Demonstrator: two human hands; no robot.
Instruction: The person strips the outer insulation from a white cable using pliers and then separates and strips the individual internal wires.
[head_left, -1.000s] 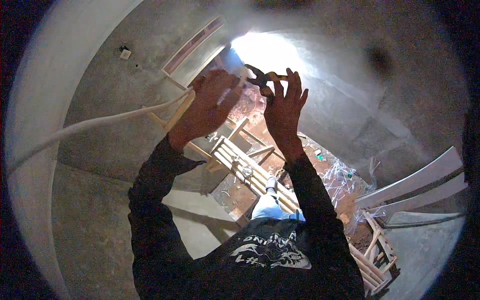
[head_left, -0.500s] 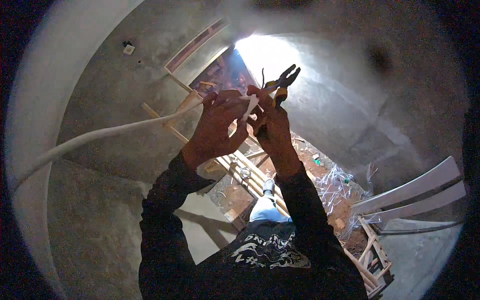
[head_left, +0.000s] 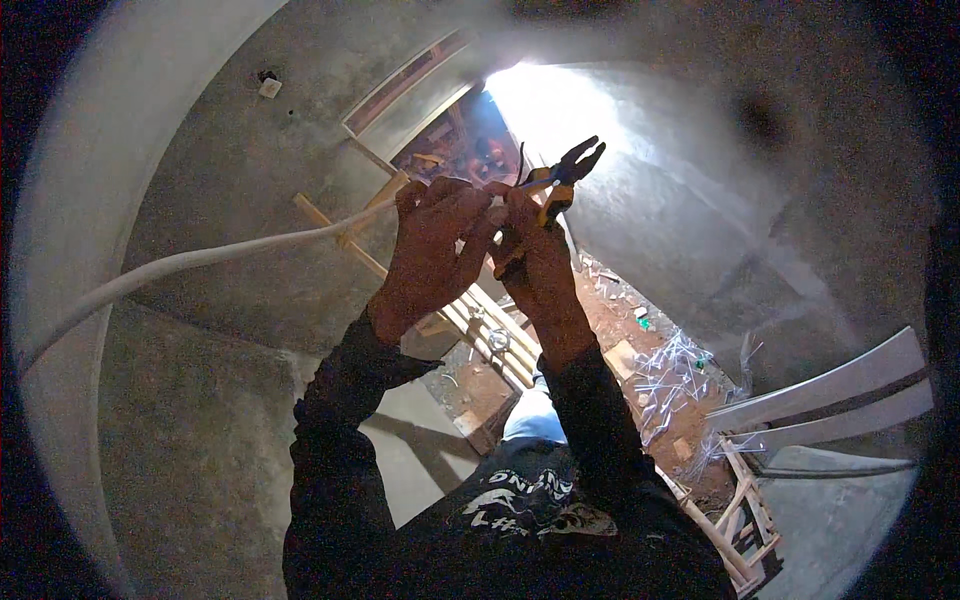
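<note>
A thick white cable [head_left: 215,256] curves in from the left and runs into my left hand [head_left: 435,240], whose fingers are closed around it near its end. Close beside it, my right hand [head_left: 540,260] is closed around combination pliers [head_left: 572,168] with yellow and black handles. Their dark jaws point up and right, slightly apart, with nothing between them. A thin dark wire [head_left: 521,160] sticks up by the right fingers, and a short bluish wire shows near the pliers. My fingertips meet at the cable's end and hide most of it.
Below are wooden poles [head_left: 490,345] and debris-strewn ground with a heap of thin white strips [head_left: 675,375]. Pale curved boards [head_left: 830,385] and a wooden frame [head_left: 745,500] stand at right. Grey plastered walls surround me; a small white box [head_left: 269,88] sits on one. Bright light enters at the top.
The white flap that hung between my hands is no longer visible there. My fingertips have drawn together over the cable end. The pliers have tilted slightly, and the whole view has shifted a little.
</note>
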